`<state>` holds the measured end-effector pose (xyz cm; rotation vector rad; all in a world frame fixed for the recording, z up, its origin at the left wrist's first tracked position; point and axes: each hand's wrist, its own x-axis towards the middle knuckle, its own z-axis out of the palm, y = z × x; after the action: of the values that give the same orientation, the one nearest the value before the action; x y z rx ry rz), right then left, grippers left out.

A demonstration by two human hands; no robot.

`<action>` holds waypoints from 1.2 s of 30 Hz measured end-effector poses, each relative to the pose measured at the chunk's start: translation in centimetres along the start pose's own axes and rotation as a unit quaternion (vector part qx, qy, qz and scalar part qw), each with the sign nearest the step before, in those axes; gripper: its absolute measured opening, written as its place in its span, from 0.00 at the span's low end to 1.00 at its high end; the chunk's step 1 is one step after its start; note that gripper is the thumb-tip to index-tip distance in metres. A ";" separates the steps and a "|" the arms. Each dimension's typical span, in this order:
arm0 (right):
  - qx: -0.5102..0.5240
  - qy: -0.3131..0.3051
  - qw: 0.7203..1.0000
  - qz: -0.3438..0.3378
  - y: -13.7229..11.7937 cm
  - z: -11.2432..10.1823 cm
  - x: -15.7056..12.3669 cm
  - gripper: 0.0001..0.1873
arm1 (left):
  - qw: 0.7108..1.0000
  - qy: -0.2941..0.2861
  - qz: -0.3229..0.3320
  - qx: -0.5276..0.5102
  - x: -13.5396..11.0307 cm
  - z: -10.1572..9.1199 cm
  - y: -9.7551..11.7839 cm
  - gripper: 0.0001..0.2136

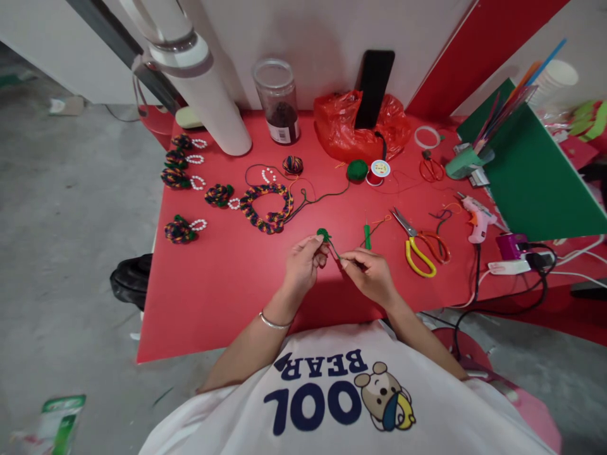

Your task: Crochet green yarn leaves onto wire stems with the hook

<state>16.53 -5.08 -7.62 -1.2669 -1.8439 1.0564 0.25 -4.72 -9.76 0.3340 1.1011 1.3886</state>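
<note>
Between the fingertips of my left hand (306, 258) is a small green crocheted piece (323, 234). A strand of green yarn (334, 250) runs from it to my right hand (367, 270), whose thumb and fingers pinch it. Just beyond my right hand lies a green-handled crochet hook (367, 236) with a thin tip. A green yarn ball (357, 170) sits farther back, with a line of yarn trailing left from it. To the left rests a curved multicoloured crocheted strip (256, 218), beside a multicoloured yarn ball (293, 165).
Several crocheted pieces with bead loops (179, 230) line the left side. Yellow- and red-handled scissors (420, 248), a pink glue gun (480, 218) and a power strip (515, 266) are right. A white bottle (208, 95), jar (279, 104) and phone (374, 88) stand at the back.
</note>
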 end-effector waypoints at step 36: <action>-0.009 0.004 1.000 -0.001 -0.1 -0.2 0.2 0.10 | 1.000 -0.011 0.014 0.008 -0.2 0.0 -0.2 0.16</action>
<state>16.56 -4.87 -7.46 -1.2773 -1.8525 1.0347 0.38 -4.97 -9.82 0.3771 1.0937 1.3976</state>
